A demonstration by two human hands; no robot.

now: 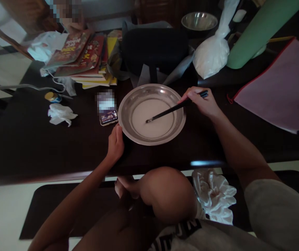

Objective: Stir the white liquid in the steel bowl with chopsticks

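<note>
A bowl [151, 114] is set at the middle of a table [29, 146]. A phone [108, 116] lies just left of it, crumpled tissue [60, 114] farther left. Stacked books [85, 59] and a tied bag [212, 54] are placed behind. Chopsticks [176, 107] are dipped into the bowl from the right.

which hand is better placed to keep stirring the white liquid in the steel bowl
Right. The right hand grips the chopsticks, tips in the white liquid; the left hand only steadies the bowl rim.
</note>
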